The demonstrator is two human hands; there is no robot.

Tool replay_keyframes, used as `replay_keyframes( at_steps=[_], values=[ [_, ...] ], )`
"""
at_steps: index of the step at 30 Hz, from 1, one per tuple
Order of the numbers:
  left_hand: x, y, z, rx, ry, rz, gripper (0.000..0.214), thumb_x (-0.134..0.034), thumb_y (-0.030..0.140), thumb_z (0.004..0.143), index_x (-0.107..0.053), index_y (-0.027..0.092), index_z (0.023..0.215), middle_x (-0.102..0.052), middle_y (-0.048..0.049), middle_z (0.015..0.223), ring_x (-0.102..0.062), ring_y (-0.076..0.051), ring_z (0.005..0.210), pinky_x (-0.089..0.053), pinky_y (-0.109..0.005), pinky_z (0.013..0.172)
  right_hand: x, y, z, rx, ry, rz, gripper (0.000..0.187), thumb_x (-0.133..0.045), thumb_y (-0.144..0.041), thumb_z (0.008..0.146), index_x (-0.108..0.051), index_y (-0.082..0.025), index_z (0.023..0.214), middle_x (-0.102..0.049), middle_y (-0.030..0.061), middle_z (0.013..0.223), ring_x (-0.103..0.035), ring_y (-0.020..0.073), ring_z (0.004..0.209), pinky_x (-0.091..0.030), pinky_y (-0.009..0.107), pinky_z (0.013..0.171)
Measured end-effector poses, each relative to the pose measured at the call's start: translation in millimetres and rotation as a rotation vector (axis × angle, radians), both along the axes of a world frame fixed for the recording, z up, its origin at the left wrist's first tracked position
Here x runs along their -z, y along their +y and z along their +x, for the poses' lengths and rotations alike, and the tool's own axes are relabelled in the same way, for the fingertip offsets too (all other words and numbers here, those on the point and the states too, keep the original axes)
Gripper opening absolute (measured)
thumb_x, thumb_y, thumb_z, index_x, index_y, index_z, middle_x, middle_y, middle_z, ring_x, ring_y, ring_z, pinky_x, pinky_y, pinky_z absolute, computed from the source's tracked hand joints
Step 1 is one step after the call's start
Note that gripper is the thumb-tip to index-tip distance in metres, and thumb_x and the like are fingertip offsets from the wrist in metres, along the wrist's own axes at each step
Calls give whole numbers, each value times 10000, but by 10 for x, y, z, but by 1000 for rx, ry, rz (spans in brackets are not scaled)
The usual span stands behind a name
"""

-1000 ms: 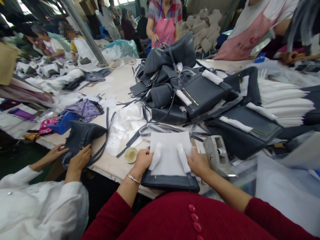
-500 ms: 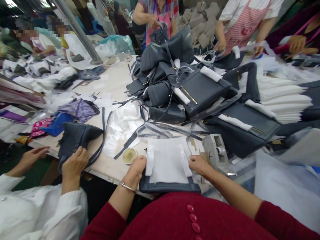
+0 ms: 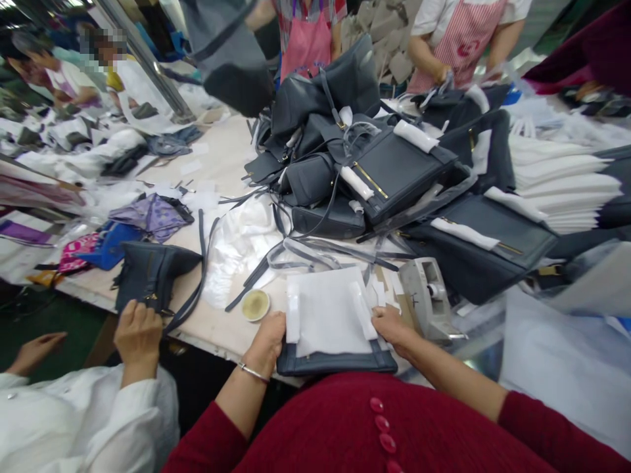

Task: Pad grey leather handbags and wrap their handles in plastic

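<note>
A dark blue-grey handbag (image 3: 340, 363) lies at the table's front edge, close against my body. Covering most of its face is a white sheet (image 3: 325, 315), with white-wrapped strips along both sides. My left hand (image 3: 270, 336) is closed on the bag's left side, fingers curled behind the edge. On the opposite side my right hand (image 3: 392, 325) grips the right edge, its thumb toward the sheet. The fingertips of both hands are partly hidden. Just left of the bag sits a small round dish (image 3: 255, 305) with yellowish contents.
A heap of dark bags (image 3: 340, 171) fills the table's middle. A grey tape dispenser (image 3: 426, 295) stands right of my right hand. At left, a co-worker's hand (image 3: 139, 332) is at another dark bag (image 3: 148, 272). Stacked white sheets (image 3: 562, 184) lie at right.
A dark bag now hangs raised at the top, held by the co-worker across the table. The left neighbour's hands have moved lower. My hands keep their hold on the bag.
</note>
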State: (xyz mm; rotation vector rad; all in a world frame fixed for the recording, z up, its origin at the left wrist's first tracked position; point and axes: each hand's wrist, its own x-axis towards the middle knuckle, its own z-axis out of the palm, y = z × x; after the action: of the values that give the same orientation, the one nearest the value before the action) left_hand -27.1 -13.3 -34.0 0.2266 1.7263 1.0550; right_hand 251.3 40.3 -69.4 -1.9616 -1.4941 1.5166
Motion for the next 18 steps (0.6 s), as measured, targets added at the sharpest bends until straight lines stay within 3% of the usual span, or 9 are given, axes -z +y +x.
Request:
replay_keyframes(
  at_steps=[3,6,9,15,18],
  values=[
    [-37,-8,-26,50,97,-27,284,-789,249,638,-615,166,846,-609,15,623,-568,-139,556,-411,-212,474,-75,80,44,-72,-6,131,119,-488,-199,584,-571,-190,670,-613,-4,671,-540,144,667,-368,206,553],
    [-108,-48,-33,174,192,-9,375,-796,232,567,-586,177,873,-608,34,628,-540,-118,504,-394,-200,455,-135,147,80,-152,53,123,249,-488,-178,577,-620,-186,789,-666,-8,752,-579,148,711,-396,202,588],
    [-193,-138,-30,328,271,39,377,-760,259,577,-591,170,902,-638,15,706,-559,-117,548,-430,-206,498,-136,133,87,-199,53,105,247,-497,-185,603,-654,-174,793,-669,-10,726,-593,154,719,-402,203,598],
    [-268,-253,-123,651,334,-40,189,-692,310,604,-620,136,621,-557,21,565,-501,-122,574,-374,-206,514,-121,41,66,-254,-41,144,239,-503,-243,679,-704,-162,778,-682,19,723,-606,179,743,-407,218,600],
    [-231,-234,-194,679,402,-74,213,-679,330,607,-598,136,570,-499,28,513,-432,-102,516,-303,-205,468,-179,44,48,-292,-100,153,239,-508,-258,693,-713,-157,762,-677,31,703,-598,178,711,-390,224,583]
  ],
)
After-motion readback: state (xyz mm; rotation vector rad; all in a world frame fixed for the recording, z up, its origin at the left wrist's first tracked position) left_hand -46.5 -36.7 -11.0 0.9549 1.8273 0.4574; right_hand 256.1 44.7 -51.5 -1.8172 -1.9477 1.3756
